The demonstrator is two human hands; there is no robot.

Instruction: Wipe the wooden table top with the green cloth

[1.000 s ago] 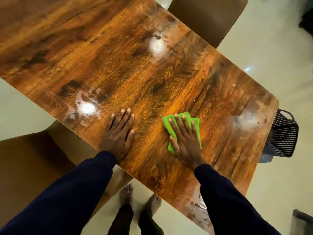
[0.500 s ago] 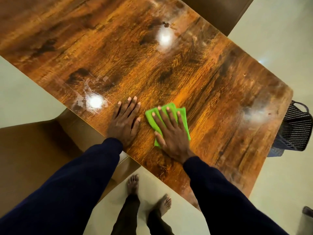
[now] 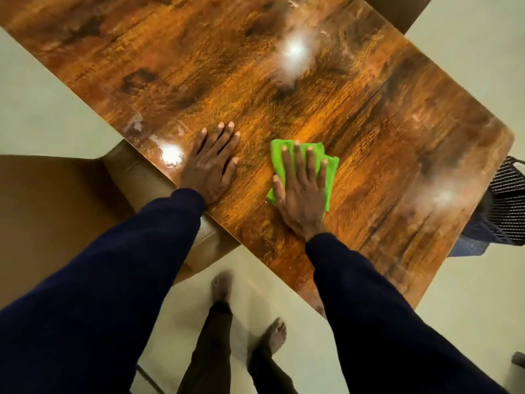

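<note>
- A glossy wooden table top [image 3: 355, 115] runs diagonally across the head view, over a pale floor [image 3: 48, 109]. Three bright patches of reflected light lie on the wood, with hazy smears around them.
- A brown chair [image 3: 51, 211] is tucked against the near-left edge of the table. Part of a second chair [image 3: 397, 12] shows at the far edge, top right.
- The person's arms, in dark navy sleeves [image 3: 113, 280], reach in from the bottom of the frame. Two bare feet [image 3: 223, 282] stand on the floor just beside the table's near edge; the left one is blurred.
- A black mesh basket [image 3: 510, 206] sits on the floor beyond the table's right-hand corner, partly cut off by the frame.
- The left hand [image 3: 210, 169] lies palm-down on bare wood close to the near edge, just beside one light patch. Its fingers [image 3: 218, 137] are straight and slightly spread, and it holds nothing.
- The right hand [image 3: 301, 194] presses flat on the green cloth [image 3: 276, 159], apart from the left hand. Its fingers [image 3: 298, 157] are extended and fanned across the fabric, with none curled round it.
- The cloth lies folded on the table under that palm, with green showing past the fingertips and at both sides of the hand.
</note>
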